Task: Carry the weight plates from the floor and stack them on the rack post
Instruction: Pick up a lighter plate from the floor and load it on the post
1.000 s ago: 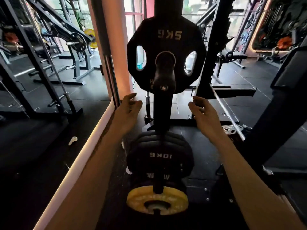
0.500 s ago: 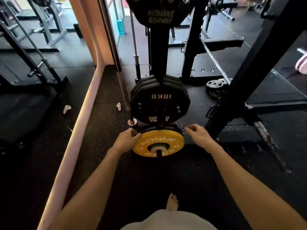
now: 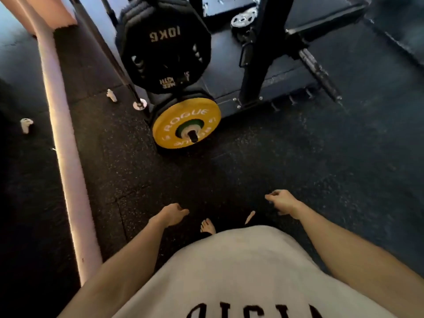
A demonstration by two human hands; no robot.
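Both your hands — left [image 3: 171, 216], right [image 3: 283, 201] — hang empty, well clear of the round yellow rubber plate [image 3: 186, 123] on the post; find the next plate.

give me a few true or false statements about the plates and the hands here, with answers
1. The yellow plate sits on a low peg at the front of the rack. True.
2. The left hand grips the yellow plate. False: it hangs apart from the plate, holding nothing.
3. The black plate behind the yellow one is marked 10KG. True.
4. The right hand holds a small plate. False: its fingers are loosely curled and it holds nothing.
5. Small silver plates lie on the floor beyond the rack upright. True.
6. The person wears shoes. False: a bare foot shows on the floor.
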